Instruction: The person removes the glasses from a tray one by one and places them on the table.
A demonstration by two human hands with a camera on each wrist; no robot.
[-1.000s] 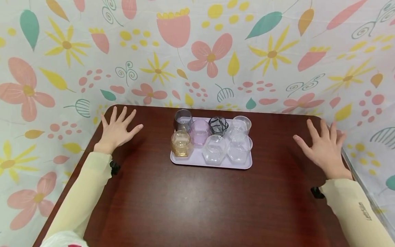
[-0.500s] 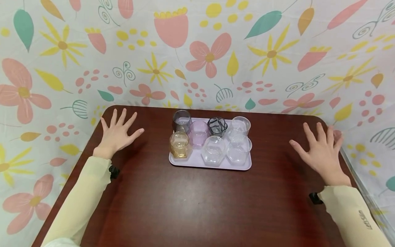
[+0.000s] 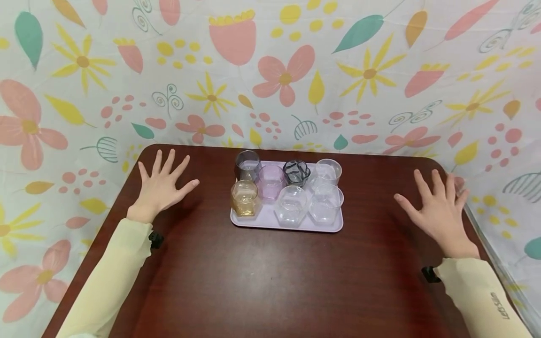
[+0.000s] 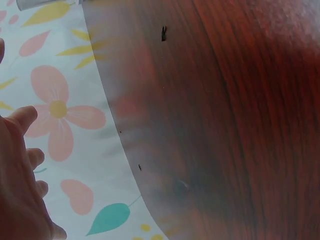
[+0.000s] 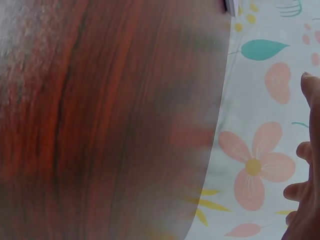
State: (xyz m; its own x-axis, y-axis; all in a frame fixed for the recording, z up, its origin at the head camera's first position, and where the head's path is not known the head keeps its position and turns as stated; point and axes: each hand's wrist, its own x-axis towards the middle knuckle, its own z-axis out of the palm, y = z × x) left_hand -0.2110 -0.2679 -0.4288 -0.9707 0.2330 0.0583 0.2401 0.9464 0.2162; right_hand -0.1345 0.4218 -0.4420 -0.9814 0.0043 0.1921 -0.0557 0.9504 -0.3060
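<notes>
My left hand (image 3: 158, 188) hovers over the table's far left with its fingers spread, holding nothing. On the far right, my right hand (image 3: 441, 211) is likewise spread and bare. Between them, well apart from both, lies a pale lilac tray (image 3: 264, 221) with several glasses. Its back row has a smoky grey glass (image 3: 248, 166), a pink glass (image 3: 271, 183), a black-striped glass (image 3: 297, 172) and a clear glass (image 3: 328, 172). In front stand an amber glass (image 3: 244, 199) and two clear hexagon-based glasses, one in the middle (image 3: 291, 206) and one at right (image 3: 326, 204).
The dark red-brown wooden table (image 3: 270, 281) has rounded far corners. Behind it and along the sides hangs a white cloth (image 3: 270, 70) printed with flowers and leaves. In the left wrist view, small dark marks show on the table (image 4: 225, 140).
My right hand has shifted slightly left and down in the head view. The scene has drifted a little to the left. The glasses keep their places on the tray.
</notes>
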